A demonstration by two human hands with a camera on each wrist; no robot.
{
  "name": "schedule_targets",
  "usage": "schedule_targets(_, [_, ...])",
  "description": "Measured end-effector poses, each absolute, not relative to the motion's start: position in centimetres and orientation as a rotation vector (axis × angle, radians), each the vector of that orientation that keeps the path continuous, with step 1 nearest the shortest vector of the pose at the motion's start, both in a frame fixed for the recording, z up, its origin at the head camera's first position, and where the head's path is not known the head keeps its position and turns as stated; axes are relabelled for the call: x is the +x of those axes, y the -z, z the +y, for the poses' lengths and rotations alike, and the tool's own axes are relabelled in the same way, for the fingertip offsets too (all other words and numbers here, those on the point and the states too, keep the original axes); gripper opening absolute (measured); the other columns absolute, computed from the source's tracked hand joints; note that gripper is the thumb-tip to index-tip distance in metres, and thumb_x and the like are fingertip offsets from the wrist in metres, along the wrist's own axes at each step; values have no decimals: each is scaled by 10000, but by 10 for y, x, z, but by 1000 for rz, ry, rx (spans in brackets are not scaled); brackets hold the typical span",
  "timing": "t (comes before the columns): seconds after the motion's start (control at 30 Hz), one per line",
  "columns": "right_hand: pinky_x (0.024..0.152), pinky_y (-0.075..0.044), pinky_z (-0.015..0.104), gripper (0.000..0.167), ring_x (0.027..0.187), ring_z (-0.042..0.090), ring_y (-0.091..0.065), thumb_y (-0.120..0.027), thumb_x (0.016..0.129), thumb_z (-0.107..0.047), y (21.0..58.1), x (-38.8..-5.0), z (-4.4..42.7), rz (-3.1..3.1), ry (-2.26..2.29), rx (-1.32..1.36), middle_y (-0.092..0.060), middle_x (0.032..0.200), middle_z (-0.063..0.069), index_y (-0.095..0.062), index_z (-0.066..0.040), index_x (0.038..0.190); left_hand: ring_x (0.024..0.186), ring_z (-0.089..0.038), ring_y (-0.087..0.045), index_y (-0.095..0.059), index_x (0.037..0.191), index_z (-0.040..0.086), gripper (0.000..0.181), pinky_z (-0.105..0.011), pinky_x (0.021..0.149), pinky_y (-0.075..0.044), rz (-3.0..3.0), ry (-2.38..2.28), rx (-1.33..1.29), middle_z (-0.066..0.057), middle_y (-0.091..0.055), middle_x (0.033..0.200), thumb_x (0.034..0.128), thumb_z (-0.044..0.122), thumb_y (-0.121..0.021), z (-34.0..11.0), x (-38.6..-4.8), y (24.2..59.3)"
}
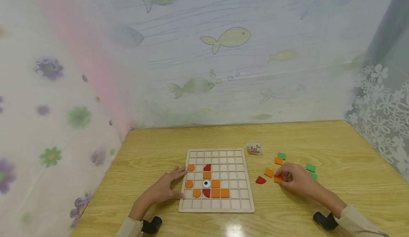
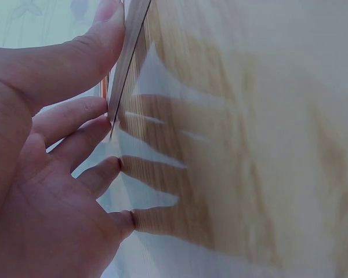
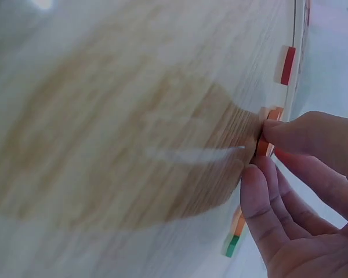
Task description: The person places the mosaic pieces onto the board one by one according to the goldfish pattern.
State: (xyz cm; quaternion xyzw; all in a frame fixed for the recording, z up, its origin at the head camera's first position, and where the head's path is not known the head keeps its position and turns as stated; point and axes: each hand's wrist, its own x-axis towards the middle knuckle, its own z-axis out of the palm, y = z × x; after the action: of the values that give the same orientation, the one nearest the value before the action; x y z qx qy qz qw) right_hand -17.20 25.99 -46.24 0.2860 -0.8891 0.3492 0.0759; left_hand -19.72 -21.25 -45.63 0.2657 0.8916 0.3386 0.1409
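Note:
A wooden grid board (image 1: 220,209) lies on the table, with orange square tiles, orange discs, red quarter-circle tiles and a white eye disc (image 1: 207,183) in its cells. My left hand (image 1: 163,189) rests at the board's left edge, thumb and fingers spread and touching the rim; in the left wrist view, the fingers (image 2: 93,179) lie along the table. To the right of the board, my right hand (image 1: 297,178) pinches an orange square tile (image 1: 277,178) between thumb and finger, low at the tabletop. In the right wrist view that orange tile (image 3: 264,145) is partly covered by the thumb.
Near the right hand lie a red quarter-circle tile (image 1: 260,180), loose orange tiles (image 1: 268,172) and several green tiles (image 1: 310,167). A small printed picture card (image 1: 254,148) sits beside the board's upper right corner. A fish-patterned curtain (image 1: 223,87) hangs behind the table.

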Motion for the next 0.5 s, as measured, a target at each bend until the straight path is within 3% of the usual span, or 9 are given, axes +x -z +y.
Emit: schedule_targets(0.5, [529,-488,235,168,652,41,-518,-727,757,20,450,-173,254,-2710,-1033,902,-621,807,0,-700,-80,889,1407,-404,-111,-386,1438,18,800,-680,1050,-22,2569,-993,765,-150,-255,1529,771,217,-782,-213,-197,456])
